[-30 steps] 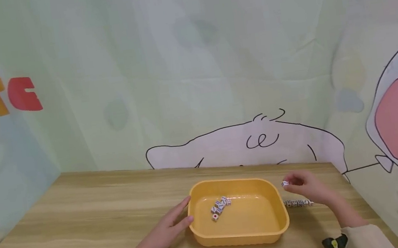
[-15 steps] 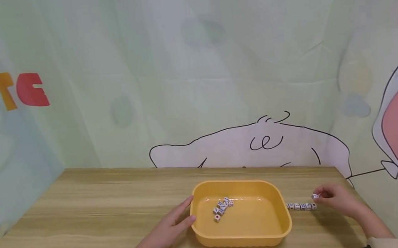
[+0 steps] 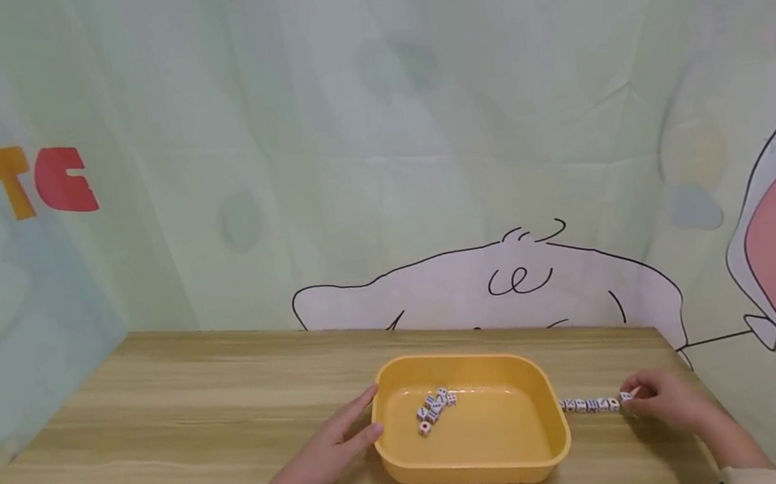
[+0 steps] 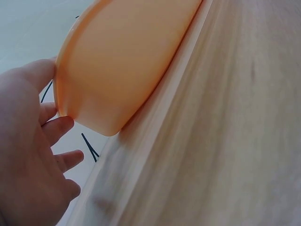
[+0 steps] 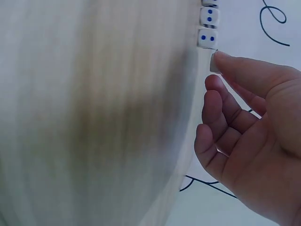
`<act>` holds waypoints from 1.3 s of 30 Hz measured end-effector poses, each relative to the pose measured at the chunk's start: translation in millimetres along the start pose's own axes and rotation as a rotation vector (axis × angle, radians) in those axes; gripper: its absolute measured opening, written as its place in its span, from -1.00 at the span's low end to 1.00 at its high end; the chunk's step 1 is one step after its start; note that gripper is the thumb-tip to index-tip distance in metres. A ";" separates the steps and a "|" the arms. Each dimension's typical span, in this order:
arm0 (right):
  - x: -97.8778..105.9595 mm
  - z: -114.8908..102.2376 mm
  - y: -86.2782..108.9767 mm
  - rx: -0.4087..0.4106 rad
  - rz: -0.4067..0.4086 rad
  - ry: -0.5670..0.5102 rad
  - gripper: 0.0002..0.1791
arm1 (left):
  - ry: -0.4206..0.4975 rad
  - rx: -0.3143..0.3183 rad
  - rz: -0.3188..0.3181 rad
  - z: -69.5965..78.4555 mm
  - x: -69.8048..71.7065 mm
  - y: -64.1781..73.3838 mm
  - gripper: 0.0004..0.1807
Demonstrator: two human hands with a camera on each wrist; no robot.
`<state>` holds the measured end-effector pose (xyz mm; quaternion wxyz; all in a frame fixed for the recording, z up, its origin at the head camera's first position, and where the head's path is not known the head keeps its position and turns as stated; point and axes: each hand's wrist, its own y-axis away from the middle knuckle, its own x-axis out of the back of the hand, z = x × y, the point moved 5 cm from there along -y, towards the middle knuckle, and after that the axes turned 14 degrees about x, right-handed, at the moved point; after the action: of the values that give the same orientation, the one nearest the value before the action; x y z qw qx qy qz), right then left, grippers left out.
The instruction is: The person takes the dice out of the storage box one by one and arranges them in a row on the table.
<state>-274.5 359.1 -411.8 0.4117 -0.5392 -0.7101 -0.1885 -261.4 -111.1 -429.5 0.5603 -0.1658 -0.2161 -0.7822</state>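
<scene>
A yellow plastic tub (image 3: 477,471) stands on the table, with several white dice (image 3: 433,412) in a loose cluster on its floor. My left hand (image 3: 323,451) rests against the tub's left end, fingertips at the rim; the left wrist view shows its fingers (image 4: 59,127) spread and loosely bent. To the right of the tub, a straight row of dice (image 3: 592,405) runs outward from beside its wall. At the row's right end my right hand (image 3: 669,399) pinches a single die (image 5: 214,64) between thumb and forefinger, just beyond the last one. The fingers partly hide this die.
The wood-grain table (image 3: 185,432) reaches back to a printed curtain (image 3: 318,161) with cartoon drawings. Its right edge runs close by my right forearm. A pale sleeve (image 3: 753,476) covers that wrist.
My right hand has carried its die rightward from above the tub's right side and lowered it to the row's right end. The left hand stays at the tub.
</scene>
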 end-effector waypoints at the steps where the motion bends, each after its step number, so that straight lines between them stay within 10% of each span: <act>1: -1.1 1.1 0.4 0.002 -0.007 -0.001 -0.82 | 0.000 0.000 0.000 -0.2 0.0 0.0 -0.31; 25: -4.4 6.6 -0.7 -0.071 -0.029 -0.001 -0.75 | 0.001 -0.002 0.011 0.4 0.0 2.7 -0.30; 39: 13.9 -42.5 -18.2 -0.013 0.028 0.093 -0.62 | 0.010 0.010 -0.006 0.6 0.2 1.3 -0.30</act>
<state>-276.1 331.0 -372.6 0.4433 -0.5424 -0.6814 -0.2120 -260.2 -111.4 -428.8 0.5599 -0.1584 -0.2175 -0.7837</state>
